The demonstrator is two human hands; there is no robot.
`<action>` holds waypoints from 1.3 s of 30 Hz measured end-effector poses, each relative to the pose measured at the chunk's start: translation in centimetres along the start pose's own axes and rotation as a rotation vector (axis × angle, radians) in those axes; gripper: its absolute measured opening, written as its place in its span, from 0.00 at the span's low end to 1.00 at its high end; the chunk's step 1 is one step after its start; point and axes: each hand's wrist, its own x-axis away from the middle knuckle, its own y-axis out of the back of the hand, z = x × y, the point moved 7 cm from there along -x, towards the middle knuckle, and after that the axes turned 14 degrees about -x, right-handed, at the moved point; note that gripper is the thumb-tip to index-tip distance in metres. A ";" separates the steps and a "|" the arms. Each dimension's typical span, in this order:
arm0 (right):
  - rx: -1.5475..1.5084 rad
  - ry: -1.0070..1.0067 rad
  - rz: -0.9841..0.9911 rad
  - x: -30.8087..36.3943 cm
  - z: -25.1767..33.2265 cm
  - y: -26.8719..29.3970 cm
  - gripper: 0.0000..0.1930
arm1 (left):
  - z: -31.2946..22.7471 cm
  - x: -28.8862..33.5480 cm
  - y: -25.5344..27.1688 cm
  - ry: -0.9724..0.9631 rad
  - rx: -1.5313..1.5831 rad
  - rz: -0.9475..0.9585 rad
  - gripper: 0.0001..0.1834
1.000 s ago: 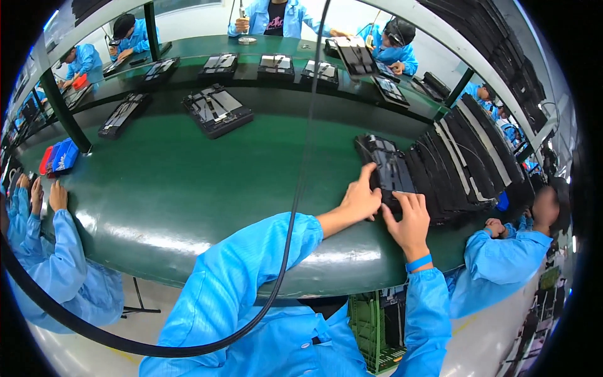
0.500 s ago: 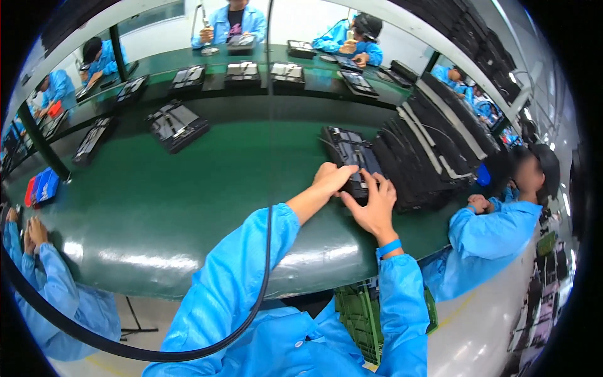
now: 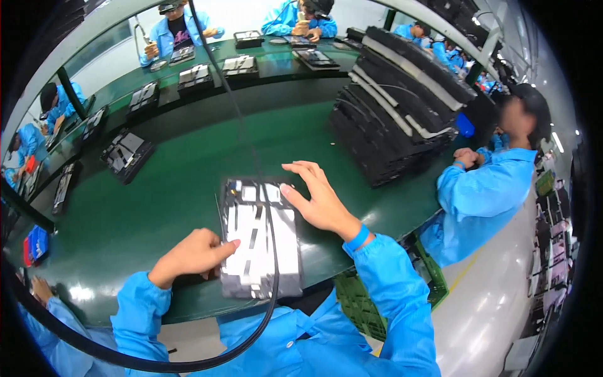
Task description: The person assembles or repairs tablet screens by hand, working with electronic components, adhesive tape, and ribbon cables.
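Observation:
A flat black device like an opened tablet (image 3: 250,248), with pale silver-white parts inside, lies near the table's front edge before me. My left hand (image 3: 193,254) grips its left edge, thumb over the top and the other fingers curled below, partly hidden. My right hand (image 3: 323,204) is over the upper right corner with its fingers spread. Its thumb reaches over that corner; whether it touches I cannot tell. To the right stands a tall leaning stack of flat black pieces (image 3: 377,135) with pale grey strips.
Another opened device (image 3: 127,156) rests on the green table (image 3: 179,195) at the left, and several more line the raised far ledge. A black cable (image 3: 235,113) hangs across my view. A co-worker (image 3: 483,195) sits at the right. A green crate (image 3: 358,305) is below the table edge.
The opened device has come from beside the black stack to the table's front edge, carried with my hands. My hands have moved apart, and the whole view has shifted.

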 end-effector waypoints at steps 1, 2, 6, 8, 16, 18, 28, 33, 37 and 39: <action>-0.067 -0.021 0.026 -1.1 -1.6 -1.1 0.27 | -0.3 0.8 -0.2 0.007 -0.065 0.015 0.39; -0.131 -0.042 0.054 -1.9 -3.0 -2.3 0.26 | -0.6 0.9 -0.4 -0.058 -0.076 -0.023 0.38; -0.111 -0.128 0.157 -3.6 -1.3 -7.0 0.18 | -0.8 0.1 1.2 -0.420 -0.351 -0.503 0.32; -0.107 -0.038 0.182 -4.0 -1.5 -7.7 0.15 | 0.4 -1.1 2.3 -0.439 -0.188 -0.690 0.29; 0.048 0.323 0.324 -4.9 2.8 -7.7 0.08 | 1.1 -1.8 3.1 -0.694 -0.075 -0.769 0.35; 0.165 0.355 0.432 -4.2 3.4 -8.3 0.08 | 1.6 -2.4 2.9 -0.672 -0.064 -0.657 0.40; -0.005 0.283 0.227 -4.5 2.5 -8.3 0.02 | 1.2 -2.9 2.8 -0.730 0.011 -0.448 0.49; 0.149 0.225 0.247 -4.8 2.2 -8.8 0.04 | 1.6 -2.8 2.9 -0.705 0.121 -0.336 0.55; 0.138 0.205 0.269 -4.7 2.4 -9.1 0.04 | 1.5 -2.7 2.9 -0.708 0.078 -0.340 0.55; 0.143 0.201 0.318 -4.7 3.1 -9.1 0.04 | 1.5 -2.7 2.9 -0.693 0.076 -0.332 0.55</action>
